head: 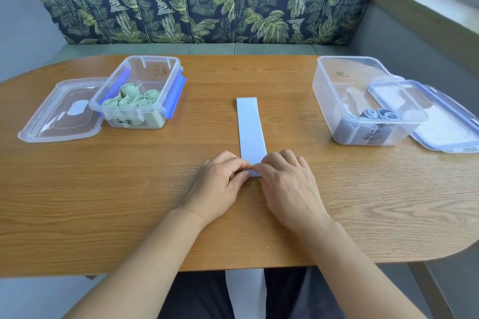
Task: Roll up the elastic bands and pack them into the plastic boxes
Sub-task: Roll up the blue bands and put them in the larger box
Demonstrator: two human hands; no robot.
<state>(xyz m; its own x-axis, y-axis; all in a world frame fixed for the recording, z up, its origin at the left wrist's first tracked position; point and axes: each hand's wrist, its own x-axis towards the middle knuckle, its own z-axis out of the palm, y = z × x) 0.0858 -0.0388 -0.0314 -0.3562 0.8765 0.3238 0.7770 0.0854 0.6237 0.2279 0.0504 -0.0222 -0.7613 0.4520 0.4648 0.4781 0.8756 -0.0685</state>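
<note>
A pale blue elastic band [251, 129] lies flat on the wooden table [129, 189], running away from me. My left hand [220, 184] and my right hand [287, 184] pinch its near end, which is folded over between the fingertips. A clear box with blue clips [140, 93] at the left holds several rolled green bands [129, 100]. A clear box [363, 101] at the right holds rolled blue bands [379, 114].
One clear lid [62, 114] lies left of the green box, another lid [440, 122] leans by the right box. A white strip [246, 292] hangs over my lap below the table edge. A leaf-patterned bench back stands behind the table.
</note>
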